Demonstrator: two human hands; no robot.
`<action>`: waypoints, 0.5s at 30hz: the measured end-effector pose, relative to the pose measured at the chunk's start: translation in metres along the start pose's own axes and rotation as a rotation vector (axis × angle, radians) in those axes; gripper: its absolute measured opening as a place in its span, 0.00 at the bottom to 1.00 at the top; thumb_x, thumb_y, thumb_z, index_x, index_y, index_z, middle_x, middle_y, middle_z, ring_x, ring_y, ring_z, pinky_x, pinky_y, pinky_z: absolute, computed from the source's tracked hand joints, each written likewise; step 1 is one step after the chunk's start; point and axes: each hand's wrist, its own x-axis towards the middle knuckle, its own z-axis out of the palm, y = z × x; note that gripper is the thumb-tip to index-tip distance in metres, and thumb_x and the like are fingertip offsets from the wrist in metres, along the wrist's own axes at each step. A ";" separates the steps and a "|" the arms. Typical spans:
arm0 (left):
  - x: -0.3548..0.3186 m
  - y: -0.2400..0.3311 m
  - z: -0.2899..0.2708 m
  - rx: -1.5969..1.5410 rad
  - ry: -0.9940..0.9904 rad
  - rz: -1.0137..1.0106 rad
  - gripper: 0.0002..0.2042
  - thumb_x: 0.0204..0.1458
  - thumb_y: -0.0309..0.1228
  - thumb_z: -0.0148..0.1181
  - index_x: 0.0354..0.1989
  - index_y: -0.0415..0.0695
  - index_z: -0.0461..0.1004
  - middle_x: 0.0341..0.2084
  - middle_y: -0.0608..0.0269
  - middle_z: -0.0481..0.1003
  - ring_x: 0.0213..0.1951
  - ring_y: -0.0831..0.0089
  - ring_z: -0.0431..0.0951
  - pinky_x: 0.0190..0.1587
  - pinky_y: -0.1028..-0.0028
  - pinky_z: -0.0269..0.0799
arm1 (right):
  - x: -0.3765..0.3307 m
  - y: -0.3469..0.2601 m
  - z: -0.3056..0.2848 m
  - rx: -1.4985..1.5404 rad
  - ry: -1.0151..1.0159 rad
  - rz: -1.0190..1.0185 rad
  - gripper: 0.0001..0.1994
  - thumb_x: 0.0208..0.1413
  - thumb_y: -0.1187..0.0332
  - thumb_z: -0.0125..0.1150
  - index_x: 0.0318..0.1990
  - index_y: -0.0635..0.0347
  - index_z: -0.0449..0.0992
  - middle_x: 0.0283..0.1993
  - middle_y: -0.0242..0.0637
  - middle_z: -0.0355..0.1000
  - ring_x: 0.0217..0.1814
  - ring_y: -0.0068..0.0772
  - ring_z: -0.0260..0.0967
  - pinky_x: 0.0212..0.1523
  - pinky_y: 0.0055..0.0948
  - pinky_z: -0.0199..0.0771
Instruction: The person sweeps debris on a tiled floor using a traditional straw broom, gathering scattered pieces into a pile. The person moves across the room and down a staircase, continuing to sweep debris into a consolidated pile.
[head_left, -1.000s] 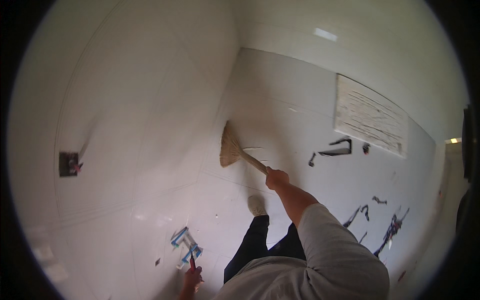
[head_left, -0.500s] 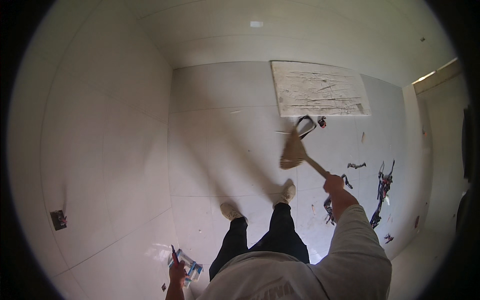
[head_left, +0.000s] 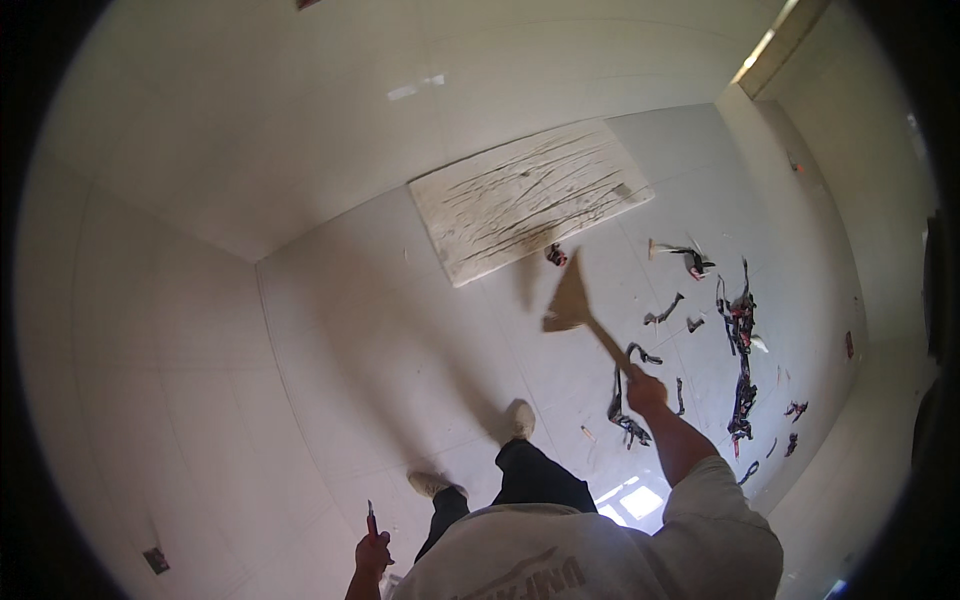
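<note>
My right hand is closed around the handle of a short straw-coloured broom. Its head fans out ahead of me, above or on the pale tiled floor; contact is not clear. A small dark and red scrap sits just beyond the bristles, by the board's near edge. Black strips of debris lie beside and below my right hand. Low at the left, my left hand grips a slim red-handled tool that points upward. Its tip looks like metal, but I cannot make out its exact kind.
A whitish board with dark streaks lies flat against the far wall. A long heap of black and red debris stretches along the right, with smaller scraps around it. My shoes stand close behind the broom.
My view has turned to the right. The broom has swung rightward across the floor. The black loop that was near the board has gone from there; a dark piece now lies farther right.
</note>
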 end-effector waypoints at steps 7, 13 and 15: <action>-0.024 0.167 0.041 0.200 -0.011 0.164 0.14 0.54 0.39 0.58 0.24 0.42 0.68 0.13 0.69 0.66 0.15 0.75 0.68 0.20 0.69 0.72 | 0.152 0.019 -0.012 -0.166 -0.083 -0.134 0.15 0.57 0.61 0.52 0.52 0.45 0.75 0.44 0.42 0.79 0.47 0.47 0.78 0.44 0.47 0.78; 0.003 0.221 0.044 0.352 -0.099 0.242 0.14 0.54 0.38 0.58 0.23 0.42 0.68 0.13 0.69 0.65 0.15 0.75 0.68 0.20 0.69 0.71 | 0.205 0.035 -0.094 0.271 0.120 0.532 0.16 0.57 0.63 0.53 0.51 0.58 0.71 0.50 0.50 0.76 0.54 0.51 0.75 0.52 0.45 0.76; 0.027 0.243 0.044 0.350 -0.128 0.223 0.14 0.54 0.38 0.58 0.23 0.42 0.68 0.12 0.69 0.65 0.14 0.75 0.68 0.19 0.69 0.69 | 0.189 0.064 -0.114 0.328 0.129 0.597 0.18 0.58 0.62 0.52 0.53 0.59 0.68 0.50 0.52 0.76 0.54 0.52 0.74 0.53 0.46 0.75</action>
